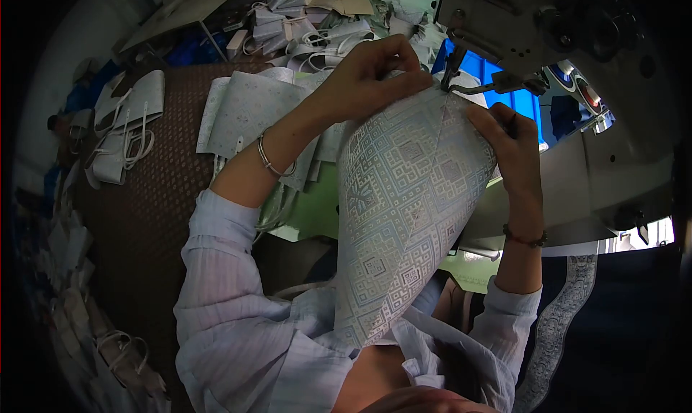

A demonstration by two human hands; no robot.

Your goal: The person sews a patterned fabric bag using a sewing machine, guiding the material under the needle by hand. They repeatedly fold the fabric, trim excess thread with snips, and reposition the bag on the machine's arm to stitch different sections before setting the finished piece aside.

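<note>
A large piece of pale fabric (411,204) with blue and silver diamond and square patterns hangs from the sewing machine toward my chest. Its top edge lies by the presser foot (450,80) of the sewing machine (530,24). My left hand (386,74) is closed on the top edge, just left of the foot, with fingers curled in a pinch. On the other side, my right hand (513,135) pinches the fabric's upper right edge between thumb and fingers. A seam or crease runs down the fabric from near the foot.
Pale patterned pieces (259,107) with white cords lie left of the machine, and another corded piece (130,128) rests on the brown textured surface (166,125). More pieces (317,31) are heaped at the back. A blue bin (515,89) stands behind the needle area.
</note>
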